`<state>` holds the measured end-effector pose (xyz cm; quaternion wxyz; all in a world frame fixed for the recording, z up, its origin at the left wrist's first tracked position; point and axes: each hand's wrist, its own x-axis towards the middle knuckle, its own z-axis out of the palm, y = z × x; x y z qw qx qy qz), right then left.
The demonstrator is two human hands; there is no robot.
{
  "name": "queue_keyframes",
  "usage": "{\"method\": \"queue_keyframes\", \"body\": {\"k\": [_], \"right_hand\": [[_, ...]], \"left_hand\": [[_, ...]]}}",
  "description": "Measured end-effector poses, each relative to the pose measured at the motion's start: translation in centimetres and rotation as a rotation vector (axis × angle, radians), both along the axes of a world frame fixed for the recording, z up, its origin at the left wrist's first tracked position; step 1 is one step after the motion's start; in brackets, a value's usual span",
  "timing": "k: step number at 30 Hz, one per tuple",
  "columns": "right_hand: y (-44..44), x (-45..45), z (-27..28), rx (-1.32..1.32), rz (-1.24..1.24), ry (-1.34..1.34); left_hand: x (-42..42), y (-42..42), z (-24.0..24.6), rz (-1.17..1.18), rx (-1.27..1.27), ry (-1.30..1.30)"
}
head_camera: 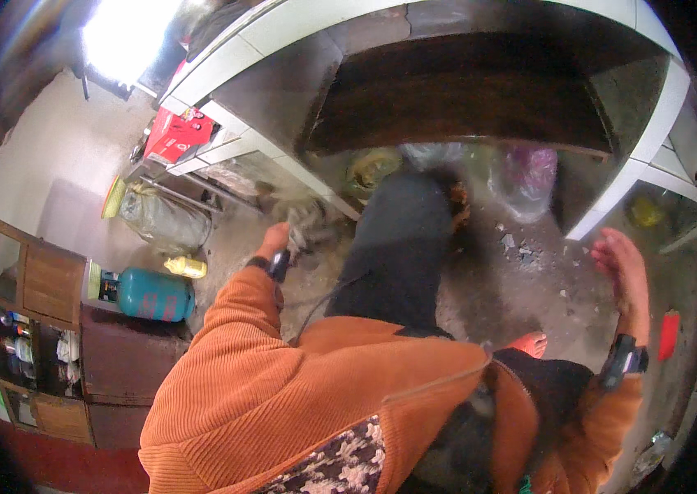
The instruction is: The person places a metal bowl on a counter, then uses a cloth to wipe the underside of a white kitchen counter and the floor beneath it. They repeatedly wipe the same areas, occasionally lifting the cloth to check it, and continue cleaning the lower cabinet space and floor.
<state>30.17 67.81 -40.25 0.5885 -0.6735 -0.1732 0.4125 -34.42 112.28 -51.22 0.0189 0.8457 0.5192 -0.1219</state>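
My left hand (274, 239) is closed around one end of a pale greyish rag-like bundle (302, 219). The bundle is blurred, so its exact kind is unclear. It hangs above the floor beside my dark trouser leg (392, 253). On the other side, my right hand (621, 262) holds nothing, its fingers loosely curled and a little apart. It is near the foot of a white-tiled counter support (604, 188). Small grey debris (524, 250) lies scattered on the floor between my leg and that hand.
Under the tiled counter (250, 52) are plastic bags (524, 179) and a dark board (459, 92). On the left stand a teal gas cylinder (154, 294), a yellow bottle (187, 267), a bag-covered container (163, 216) and a wooden cabinet (52, 278). A red box (182, 133) sits on a ledge.
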Motion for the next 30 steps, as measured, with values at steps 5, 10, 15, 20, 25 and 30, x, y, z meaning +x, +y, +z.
{"method": "queue_keyframes", "body": {"k": [5,10,15,20,25,30], "right_hand": [[0.2,0.4,-0.7,0.035,0.078,-0.059],[-0.5,0.4,-1.1,0.057,0.134,-0.045],[-1.1,0.2,-0.4,0.007,0.073,-0.087],[-1.1,-0.1,-0.2,0.047,0.071,-0.032],[-0.6,0.0,-0.7,0.02,0.091,-0.042],[-0.1,0.5,-1.3,0.012,0.093,-0.049]], "left_hand": [[5.8,1.5,5.4,0.098,0.217,-0.501],[9.9,0.0,11.8,0.071,0.167,-0.414],[13.4,-2.4,17.1,0.051,0.171,-0.602],[17.7,0.6,17.9,0.131,0.405,-0.671],[22.7,4.9,11.9,0.142,0.199,-0.377],[28.9,2.0,7.8,0.409,0.3,-0.606]]}}
